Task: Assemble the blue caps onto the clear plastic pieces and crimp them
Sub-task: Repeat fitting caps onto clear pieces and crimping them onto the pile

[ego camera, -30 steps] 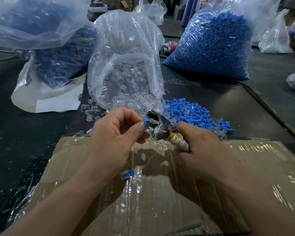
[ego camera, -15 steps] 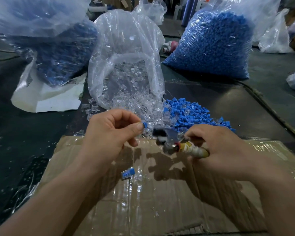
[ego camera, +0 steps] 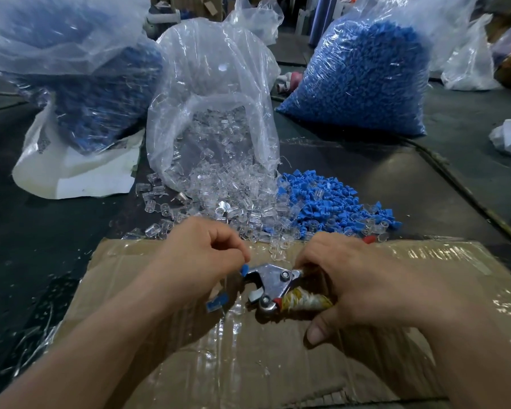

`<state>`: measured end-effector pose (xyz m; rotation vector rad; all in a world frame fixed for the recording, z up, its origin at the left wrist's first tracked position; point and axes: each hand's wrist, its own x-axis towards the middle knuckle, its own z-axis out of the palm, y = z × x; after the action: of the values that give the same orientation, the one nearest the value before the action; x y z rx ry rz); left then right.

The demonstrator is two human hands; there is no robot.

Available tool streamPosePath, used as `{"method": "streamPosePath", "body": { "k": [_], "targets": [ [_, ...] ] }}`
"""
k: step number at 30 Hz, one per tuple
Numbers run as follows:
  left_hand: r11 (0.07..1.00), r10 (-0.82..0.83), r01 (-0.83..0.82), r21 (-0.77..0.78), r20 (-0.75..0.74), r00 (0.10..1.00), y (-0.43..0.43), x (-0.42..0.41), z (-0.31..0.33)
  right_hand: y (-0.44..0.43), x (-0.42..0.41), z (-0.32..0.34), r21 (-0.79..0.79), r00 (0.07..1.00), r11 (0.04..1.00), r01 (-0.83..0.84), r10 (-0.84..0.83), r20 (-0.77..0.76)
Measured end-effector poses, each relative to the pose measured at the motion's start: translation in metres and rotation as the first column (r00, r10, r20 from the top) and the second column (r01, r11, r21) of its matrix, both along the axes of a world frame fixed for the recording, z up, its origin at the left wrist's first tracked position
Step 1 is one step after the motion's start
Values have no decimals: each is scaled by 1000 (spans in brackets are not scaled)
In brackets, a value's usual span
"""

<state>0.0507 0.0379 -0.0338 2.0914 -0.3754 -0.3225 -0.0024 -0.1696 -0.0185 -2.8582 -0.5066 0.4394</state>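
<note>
Over taped cardboard [ego camera: 278, 364], left hand [ego camera: 198, 255] pinches blue cap [ego camera: 244, 269]; right hand [ego camera: 360, 284] grips crimper [ego camera: 273, 283].

Your left hand [ego camera: 201, 255] hides most of the small blue plastic cap [ego camera: 244, 268] it pinches. Only one end peeks out, and whether anything clear is fitted on it is too small to tell. Your right hand [ego camera: 351, 284] covers the handles of the silver metal crimping pliers [ego camera: 273, 283] past the tape-wrapped stub. A second blue piece [ego camera: 217, 301] lies half under your left wrist. The clear plastic bag of blue parts [ego camera: 95, 93] at far left is blurred and cut off by the top and left edges. The brown taped cardboard sheet [ego camera: 248, 364] runs off the bottom edge.
</note>
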Motion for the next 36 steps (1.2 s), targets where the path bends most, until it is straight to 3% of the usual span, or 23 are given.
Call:
{"method": "streamPosePath", "body": {
  "k": [5, 9, 13, 16, 18, 20, 26, 30, 33, 36],
  "targets": [
    [983, -79, 81, 163, -14, 997, -1, -1, -2, -2, 0, -3, 16, 1000, 1000, 5, -5, -2],
    [990, 37, -40, 138, 22, 999, -3, 1, -6, -6, -1, -2, 78, 998, 996, 49, -46, -45],
    [967, 209, -247, 62, 367, 907, -4, 5, -8, -7, 0, 5, 203, 977, 957, 209, -199, -72],
    [943, 122, -242, 227, 441, 889, -6, 8, -18, -12, 5, 5, 290, 914, 897, 333, -383, 136],
    [917, 52, -220, 332, 447, 893, -9, 10, -24, -17, 10, 2, 376, 803, 830, 412, -526, 282],
    [917, 28, -211, 338, 473, 880, -10, 11, -27, -21, 12, -2, 433, 724, 780, 451, -604, 334],
    [947, 50, -203, 251, 506, 861, -9, 13, -27, -11, 18, -13, 390, 742, 806, 445, -576, 343],
    [968, 189, -247, 43, 523, 831, -10, 11, -23, -11, 20, -14, 313, 721, 819, 481, -573, 390],
    [947, 313, -258, -191, 378, 871, -11, 4, -15, -20, 18, -12, 264, 705, 793, 549, -609, 364],
    [894, 323, -254, -369, 137, 936, -11, 1, -10, -21, 18, -12, 189, 742, 793, 579, -609, 281]
  ]
}}
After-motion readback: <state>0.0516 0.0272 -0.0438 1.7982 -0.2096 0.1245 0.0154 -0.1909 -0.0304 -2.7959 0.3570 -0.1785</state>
